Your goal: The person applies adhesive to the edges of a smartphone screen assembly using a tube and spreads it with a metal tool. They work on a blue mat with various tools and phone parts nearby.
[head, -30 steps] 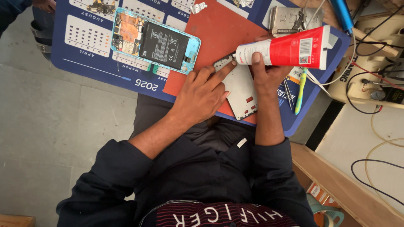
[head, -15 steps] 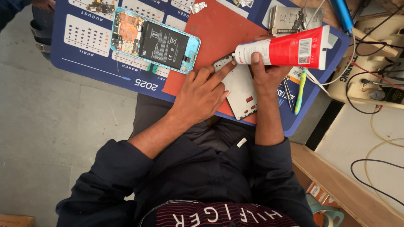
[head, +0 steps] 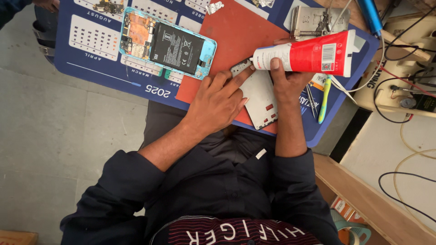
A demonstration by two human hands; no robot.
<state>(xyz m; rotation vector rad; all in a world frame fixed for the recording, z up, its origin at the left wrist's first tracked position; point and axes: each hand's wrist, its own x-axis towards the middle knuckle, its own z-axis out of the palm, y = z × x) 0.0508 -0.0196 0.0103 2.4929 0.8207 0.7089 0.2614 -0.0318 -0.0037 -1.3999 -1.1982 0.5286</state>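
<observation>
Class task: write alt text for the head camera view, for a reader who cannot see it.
Seen from above, a seated person's right hand grips a red and white squeeze tube, nozzle towards a pale flat phone panel that the left hand presses with a fingertip. An opened light-blue phone lies nearby on the dark blue calendar mat.

On the worktop lie one opened phone (head: 168,43) with a turquoise frame, one white back cover (head: 261,97), one red-and-white tube (head: 309,54), and one red mat (head: 240,34). Also one blue calendar mat (head: 104,68), one metal holder (head: 318,20), and one yellow-green toothbrush (head: 324,99). Two hands are in view: the left hand (head: 217,105) and the right hand (head: 287,81).
</observation>
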